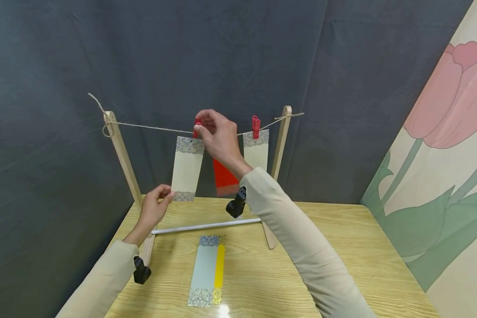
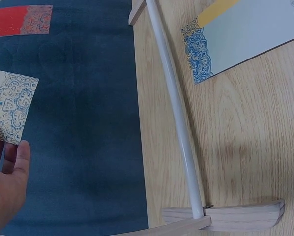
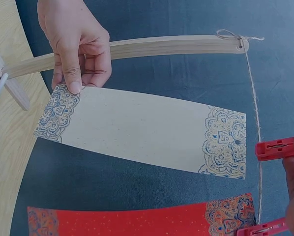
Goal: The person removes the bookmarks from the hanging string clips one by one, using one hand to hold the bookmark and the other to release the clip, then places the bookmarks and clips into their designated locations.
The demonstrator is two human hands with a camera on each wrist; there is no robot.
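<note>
My left hand (image 1: 155,206) pinches a cream card (image 1: 187,168) with blue lace-patterned ends by its lower left edge. The card hangs just below a twine line (image 1: 155,128), its top edge close to the string in the right wrist view. My right hand (image 1: 220,137) pinches a red clothespin (image 3: 276,148) that sits across the twine by the card's upper right corner. Beside it, a red card (image 1: 224,176) hangs from another red clothespin (image 3: 262,229), partly hidden behind my right hand in the head view. A second cream card (image 1: 258,152) hangs further right under a red clothespin (image 1: 256,127).
Two wooden posts (image 1: 123,157) carry the twine, joined low down by a white rod (image 1: 206,227). On the wood-grain table (image 1: 322,260) lie a pale blue card (image 1: 203,267) and a yellow card (image 1: 220,267), overlapping. A dark curtain (image 1: 183,53) hangs behind.
</note>
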